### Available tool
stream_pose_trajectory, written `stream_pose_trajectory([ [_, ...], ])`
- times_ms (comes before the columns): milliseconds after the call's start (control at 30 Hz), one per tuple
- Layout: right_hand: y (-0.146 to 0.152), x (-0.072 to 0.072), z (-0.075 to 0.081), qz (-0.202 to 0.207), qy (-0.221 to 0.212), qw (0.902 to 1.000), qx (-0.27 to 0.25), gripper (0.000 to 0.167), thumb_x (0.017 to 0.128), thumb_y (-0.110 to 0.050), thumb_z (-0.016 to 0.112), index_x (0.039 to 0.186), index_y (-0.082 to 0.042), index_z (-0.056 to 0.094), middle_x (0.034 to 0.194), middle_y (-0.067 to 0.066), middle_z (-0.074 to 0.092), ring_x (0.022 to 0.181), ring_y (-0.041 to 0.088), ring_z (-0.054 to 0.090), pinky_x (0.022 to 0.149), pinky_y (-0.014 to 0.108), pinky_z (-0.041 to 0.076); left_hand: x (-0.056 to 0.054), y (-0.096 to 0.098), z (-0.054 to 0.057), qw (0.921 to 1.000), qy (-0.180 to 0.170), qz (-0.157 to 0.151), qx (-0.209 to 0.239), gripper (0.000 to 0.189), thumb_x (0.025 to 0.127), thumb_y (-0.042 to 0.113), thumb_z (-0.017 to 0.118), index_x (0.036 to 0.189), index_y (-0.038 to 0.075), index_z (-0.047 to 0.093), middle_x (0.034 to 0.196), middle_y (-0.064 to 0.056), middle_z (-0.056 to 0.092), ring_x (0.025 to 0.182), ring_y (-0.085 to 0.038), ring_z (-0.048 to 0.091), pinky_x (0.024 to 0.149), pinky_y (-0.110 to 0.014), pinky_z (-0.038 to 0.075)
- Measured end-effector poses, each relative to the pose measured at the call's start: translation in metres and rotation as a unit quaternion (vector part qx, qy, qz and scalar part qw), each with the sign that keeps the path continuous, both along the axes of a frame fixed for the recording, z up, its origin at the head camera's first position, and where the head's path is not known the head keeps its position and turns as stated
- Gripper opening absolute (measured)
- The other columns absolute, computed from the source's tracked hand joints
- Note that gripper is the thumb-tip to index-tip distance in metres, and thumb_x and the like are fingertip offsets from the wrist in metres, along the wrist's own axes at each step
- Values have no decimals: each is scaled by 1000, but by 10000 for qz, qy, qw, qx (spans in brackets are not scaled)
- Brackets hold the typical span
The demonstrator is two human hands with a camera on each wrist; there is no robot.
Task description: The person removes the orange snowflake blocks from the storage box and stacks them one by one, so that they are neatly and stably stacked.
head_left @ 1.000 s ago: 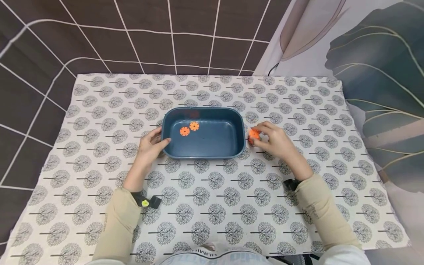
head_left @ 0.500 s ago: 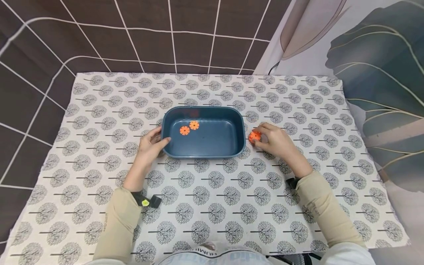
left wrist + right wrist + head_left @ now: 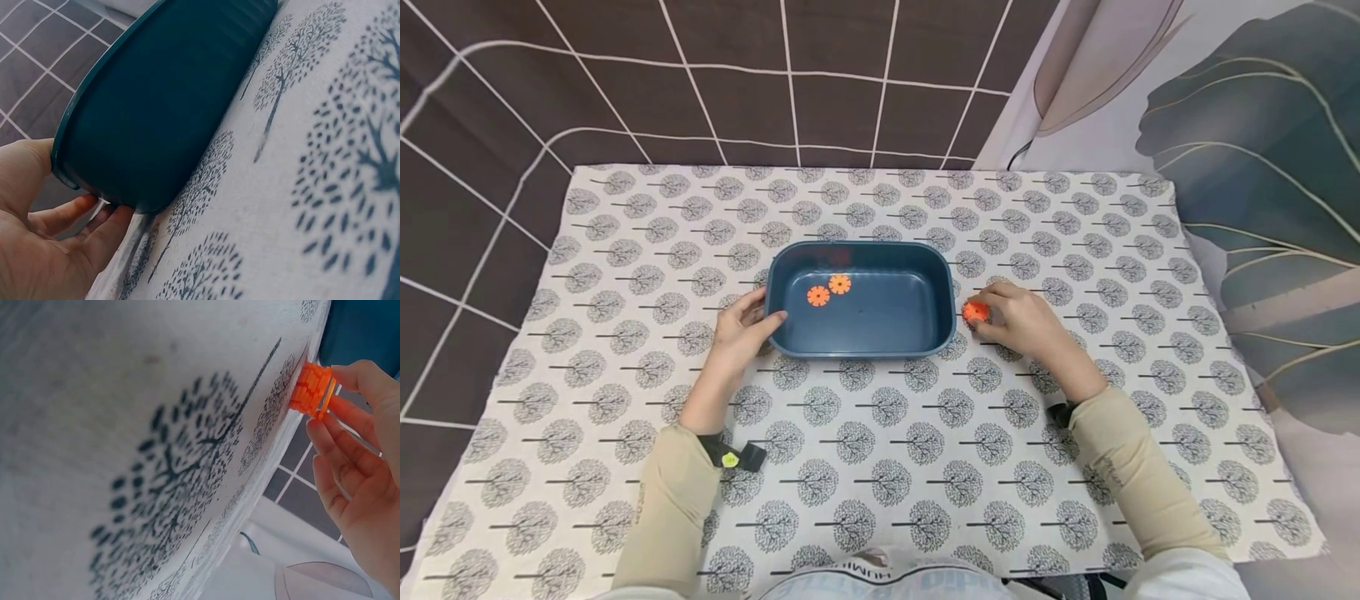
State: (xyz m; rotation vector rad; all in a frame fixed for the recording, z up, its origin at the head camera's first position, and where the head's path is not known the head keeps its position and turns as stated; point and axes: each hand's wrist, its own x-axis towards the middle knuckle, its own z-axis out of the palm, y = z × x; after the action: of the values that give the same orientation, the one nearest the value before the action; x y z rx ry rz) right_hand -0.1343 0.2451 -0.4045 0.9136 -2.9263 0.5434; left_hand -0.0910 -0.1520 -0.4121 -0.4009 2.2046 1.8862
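A dark blue-green plastic bin [image 3: 880, 329] sits on the patterned cloth. At its left end my left hand [image 3: 737, 333] grips it, thumb over the rim and fingers against the outer wall, as the left wrist view shows on the bin's side [image 3: 150, 106]. Two orange notched discs [image 3: 817, 296] lie flat inside the bin. Just right of the bin stands a short stack of similar orange discs [image 3: 306, 390]. My right hand [image 3: 1018, 317] pinches the top disc [image 3: 327, 397] between thumb and fingertips; it sits slightly tilted, with a narrow gap to those below.
A white cloth with grey tree prints [image 3: 887, 417] covers the table. Behind it hangs a brown curtain with white grid lines [image 3: 835, 108], and a leaf-patterned curtain [image 3: 1262, 208] hangs at the right. Black straps with small cameras [image 3: 748, 457] are on the wrists.
My right hand has shifted slightly at the orange stack, and less of the orange shows beside its fingers. My left hand and the bin stay in place.
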Motion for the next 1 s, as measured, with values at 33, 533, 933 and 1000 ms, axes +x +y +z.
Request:
stream_pose_trajectory([
  [33,0,0,0,-14,-16,10000,23,42,74,-23,77,109,-4,66,103,11,64,78,22,60,75,41,55,0,0,0,10000,6,-2,-1,60,88,13,63,142,9,38,141,-11,43,127,-21,44,99,-29,45],
  [533,1,-1,-2,137,57,9999,-68,39,76,-23,75,109,-4,66,99,10,64,68,18,56,66,38,54,-1,0,3,9999,-40,-15,124,61,88,13,63,143,9,36,141,-12,43,127,-22,43,100,-29,44],
  [933,1,-1,-5,138,168,9996,-155,39,75,-26,76,107,-5,67,99,10,65,72,21,58,69,40,54,0,0,0,9999,-124,24,60,62,88,15,63,143,10,36,141,-11,43,128,-21,43,102,-32,44],
  [1000,1,-1,-4,118,168,9997,-134,39,76,-26,76,108,-6,67,100,10,65,73,21,58,70,41,54,0,-1,-1,9999,-130,12,47,62,88,16,63,143,10,35,141,-11,43,128,-21,42,101,-31,44],
])
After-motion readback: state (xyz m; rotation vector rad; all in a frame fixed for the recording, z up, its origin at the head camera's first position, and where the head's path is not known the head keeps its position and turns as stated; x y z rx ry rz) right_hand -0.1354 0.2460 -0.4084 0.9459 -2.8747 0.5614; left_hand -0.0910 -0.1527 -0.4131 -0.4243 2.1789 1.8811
